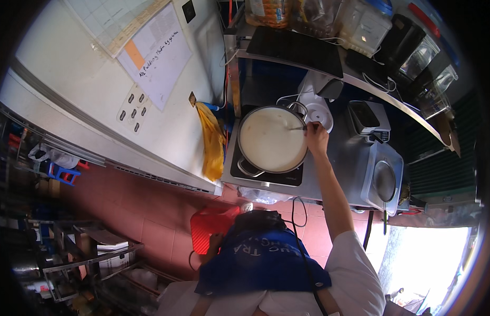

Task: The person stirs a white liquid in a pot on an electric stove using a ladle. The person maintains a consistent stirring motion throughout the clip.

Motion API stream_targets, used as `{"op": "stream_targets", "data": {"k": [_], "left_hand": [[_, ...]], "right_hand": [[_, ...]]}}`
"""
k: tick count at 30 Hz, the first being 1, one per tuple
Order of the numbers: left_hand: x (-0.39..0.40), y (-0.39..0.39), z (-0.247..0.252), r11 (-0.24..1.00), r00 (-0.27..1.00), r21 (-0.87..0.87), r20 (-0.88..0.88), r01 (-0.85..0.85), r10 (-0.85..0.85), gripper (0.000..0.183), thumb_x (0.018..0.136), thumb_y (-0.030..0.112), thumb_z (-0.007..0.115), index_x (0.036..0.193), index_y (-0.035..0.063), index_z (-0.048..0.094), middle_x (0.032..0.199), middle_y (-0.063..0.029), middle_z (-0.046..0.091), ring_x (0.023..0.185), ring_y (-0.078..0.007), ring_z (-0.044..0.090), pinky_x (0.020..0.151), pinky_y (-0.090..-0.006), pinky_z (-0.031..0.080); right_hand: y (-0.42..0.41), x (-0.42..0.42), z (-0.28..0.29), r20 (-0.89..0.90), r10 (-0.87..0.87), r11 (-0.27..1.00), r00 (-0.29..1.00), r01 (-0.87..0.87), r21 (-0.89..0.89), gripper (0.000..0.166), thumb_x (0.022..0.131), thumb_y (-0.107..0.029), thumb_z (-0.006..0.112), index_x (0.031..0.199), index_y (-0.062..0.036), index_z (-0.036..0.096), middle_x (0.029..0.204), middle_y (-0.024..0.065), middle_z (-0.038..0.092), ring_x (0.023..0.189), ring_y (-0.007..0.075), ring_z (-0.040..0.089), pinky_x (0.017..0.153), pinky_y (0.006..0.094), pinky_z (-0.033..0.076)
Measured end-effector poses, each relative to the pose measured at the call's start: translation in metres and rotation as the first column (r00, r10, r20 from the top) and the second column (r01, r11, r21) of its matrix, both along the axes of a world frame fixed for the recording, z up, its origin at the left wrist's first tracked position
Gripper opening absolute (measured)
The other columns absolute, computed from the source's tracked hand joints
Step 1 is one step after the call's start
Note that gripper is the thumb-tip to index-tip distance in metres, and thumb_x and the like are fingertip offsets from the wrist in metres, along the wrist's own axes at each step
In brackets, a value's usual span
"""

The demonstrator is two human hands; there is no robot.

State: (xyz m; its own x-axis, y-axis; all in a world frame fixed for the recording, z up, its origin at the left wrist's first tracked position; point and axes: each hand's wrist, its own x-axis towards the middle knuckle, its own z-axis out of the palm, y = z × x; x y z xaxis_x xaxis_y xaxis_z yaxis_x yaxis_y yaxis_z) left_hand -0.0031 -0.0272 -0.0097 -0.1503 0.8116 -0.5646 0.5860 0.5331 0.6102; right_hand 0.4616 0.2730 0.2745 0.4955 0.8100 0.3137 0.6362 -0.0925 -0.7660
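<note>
A large metal pot (pixel 249 156) of creamy off-white liquid (pixel 268 142) stands on a black induction cooker (pixel 288 179). At the pot's right rim my right hand (pixel 316 136) pinches the handle of a metal utensil (pixel 297 128). The utensil's far end is sunk in the liquid, so its kind is hidden. My left hand (pixel 216 240) hangs low beside my blue apron (pixel 264 256), in front of a red plastic stool (pixel 213 221). Its fingers are too dark and small to read.
A yellow cloth (pixel 211 146) hangs from the white fridge (pixel 158 130) at the left. Right of the pot are a white appliance (pixel 318 114), a digital scale (pixel 381 118) and a strainer (pixel 384 181) over a plastic tub (pixel 371 173). An overhead shelf (pixel 406 104) holds containers.
</note>
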Motion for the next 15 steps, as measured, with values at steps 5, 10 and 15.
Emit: {"op": "stream_targets", "data": {"k": [5,10,15], "left_hand": [[0.004,0.010,0.013,0.983,0.982,-0.103,0.098,-0.150,0.160,0.032,0.079,0.028,0.057,0.081,-0.0023,0.069,0.068,-0.0132,0.065,0.064,-0.0202,0.063,0.066,-0.0358,0.048],[0.000,0.014,0.009,0.977,0.983,-0.173,0.113,-0.124,0.145,0.041,0.081,0.036,0.060,0.092,-0.0024,0.069,0.083,-0.0140,0.068,0.076,-0.0227,0.065,0.069,-0.0372,0.048],[0.005,0.014,0.015,0.983,0.966,-0.088,0.190,-0.164,0.178,0.033,0.083,0.028,0.058,0.091,-0.0024,0.068,0.074,-0.0101,0.066,0.062,-0.0192,0.062,0.057,-0.0338,0.048]], "right_hand": [[-0.051,0.020,0.000,0.043,-0.029,0.992,0.999,0.035,-0.125,0.021,0.085,-0.020,0.057,0.082,-0.0008,0.065,0.070,0.0147,0.068,0.068,0.0340,0.066,0.067,0.0417,0.052],[-0.066,-0.017,0.007,-0.210,0.050,0.977,0.976,-0.092,-0.191,0.024,0.086,-0.024,0.058,0.090,-0.0029,0.068,0.068,0.0098,0.068,0.064,0.0247,0.068,0.063,0.0351,0.051],[-0.042,-0.051,0.002,-0.317,0.135,0.981,0.939,-0.172,-0.091,0.031,0.090,-0.028,0.057,0.095,0.0008,0.067,0.066,0.0058,0.066,0.056,0.0130,0.061,0.056,0.0268,0.048]]}}
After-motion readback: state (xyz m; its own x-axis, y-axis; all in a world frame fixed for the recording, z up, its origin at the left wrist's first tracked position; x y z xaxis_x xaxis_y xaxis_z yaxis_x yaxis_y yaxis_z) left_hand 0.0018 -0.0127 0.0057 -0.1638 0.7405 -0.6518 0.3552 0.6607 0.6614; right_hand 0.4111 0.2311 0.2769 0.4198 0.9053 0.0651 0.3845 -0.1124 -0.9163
